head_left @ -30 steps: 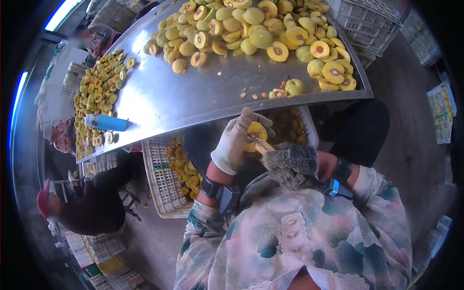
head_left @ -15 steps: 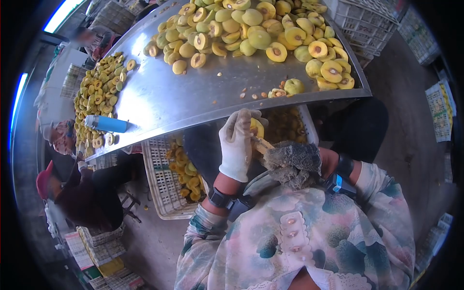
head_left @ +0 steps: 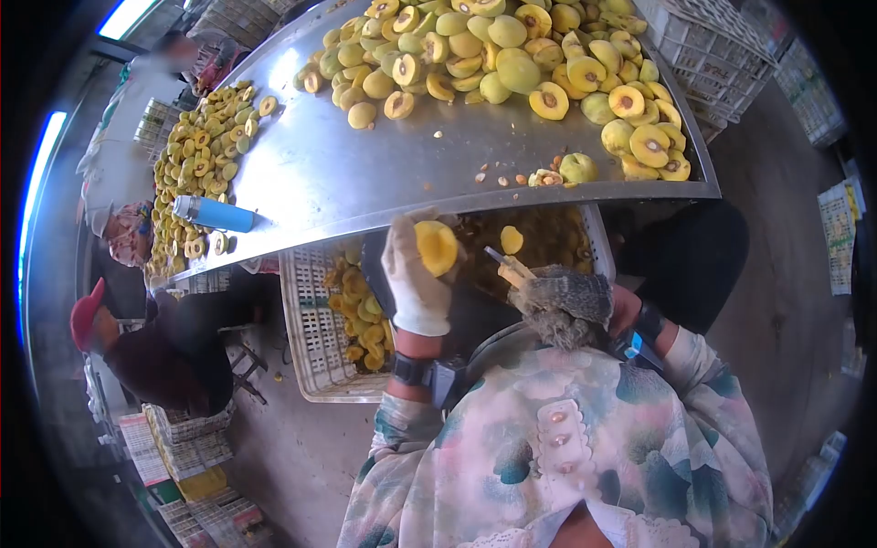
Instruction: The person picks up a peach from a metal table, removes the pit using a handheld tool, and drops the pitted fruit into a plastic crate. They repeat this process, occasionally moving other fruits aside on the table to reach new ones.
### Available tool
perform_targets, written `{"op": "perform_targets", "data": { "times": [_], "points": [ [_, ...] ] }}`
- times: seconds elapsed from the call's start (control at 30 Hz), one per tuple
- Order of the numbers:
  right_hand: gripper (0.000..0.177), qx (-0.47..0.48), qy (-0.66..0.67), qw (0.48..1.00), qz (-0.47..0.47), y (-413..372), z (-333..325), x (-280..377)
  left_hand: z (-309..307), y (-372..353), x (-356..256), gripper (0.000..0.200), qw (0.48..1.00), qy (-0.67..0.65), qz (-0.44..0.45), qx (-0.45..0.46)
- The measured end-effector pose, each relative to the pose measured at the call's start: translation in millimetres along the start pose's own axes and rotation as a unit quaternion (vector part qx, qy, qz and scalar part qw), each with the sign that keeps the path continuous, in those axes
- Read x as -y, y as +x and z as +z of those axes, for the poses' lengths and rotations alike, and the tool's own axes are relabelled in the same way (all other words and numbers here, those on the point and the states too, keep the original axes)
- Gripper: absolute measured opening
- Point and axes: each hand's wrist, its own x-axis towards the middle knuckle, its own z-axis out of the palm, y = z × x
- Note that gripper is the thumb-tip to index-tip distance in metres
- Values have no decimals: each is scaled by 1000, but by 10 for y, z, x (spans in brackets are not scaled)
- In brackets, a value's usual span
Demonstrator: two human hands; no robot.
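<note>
In my left hand [head_left: 416, 279], gloved in white, a yellow peach half [head_left: 437, 247] is gripped with its hollowed cut face showing. My right hand [head_left: 565, 303], in a thick grey glove, closes round a short wooden-handled tool [head_left: 516, 271] whose narrow metal tip points up and left. Just beyond that tip is another yellow peach piece [head_left: 512, 239], over the crate under the table edge. Both hands are in front of my chest, over my lap.
A steel table [head_left: 365, 173] carries a big heap of halved peaches [head_left: 493, 64], loose pits [head_left: 521, 180] and a blue flask [head_left: 214, 214]. A crate of peach halves [head_left: 306, 320] stands left of my lap. Another worker [head_left: 164, 352] sits at the left. Stacked crates [head_left: 708, 55] rise at the right.
My left hand has moved left and turned, bringing the peach half away from the tool. My right hand stays near its place; a separate peach piece now shows by the tip. The view shifted slightly.
</note>
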Motion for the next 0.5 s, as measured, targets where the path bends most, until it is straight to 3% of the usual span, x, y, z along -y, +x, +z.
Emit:
{"op": "perform_targets", "data": {
  "times": [0.03, 0.1, 0.13, 0.17, 0.23, 0.27, 0.33, 0.37, 0.43, 0.5],
  "points": [
    [25, -1, 6, 1000, -3, 8, -27, -7, -227, 13, -65, 42, 996, 77, 27, 45],
    [20, -163, -219, 962, 2, 27, -148, 111, -616, 83, -244, 32, 989, 140, 29, 38],
    [15, -109, -158, 981, -20, -17, -257, 111, -960, 274, -255, 34, 927, 352, 130, -2],
    [15, -119, -157, 980, -31, -91, -280, 111, -1156, 444, -203, 38, 810, 540, 226, -47],
    [12, -100, -50, 990, -80, -146, -261, 88, -705, 331, -465, 46, 566, 751, 300, -161],
    [13, -113, -42, 989, -80, -176, -202, 112, -510, 398, -512, 51, 614, 726, 270, -153],
    [14, -149, -49, 983, -98, -231, -73, 102, -112, 591, -453, 51, 675, 641, 363, -28],
    [14, -183, -57, 976, -107, -258, -45, 84, 213, 601, -417, 50, 700, 622, 348, 41],
    [17, -196, -77, 970, -124, -312, -145, 28, 697, 713, -131, 49, 687, 633, 335, 124],
    [22, -123, -7, 984, -130, -503, -255, 17, 1173, 724, 108, 48, 653, 670, 267, 233]
  ]
}}
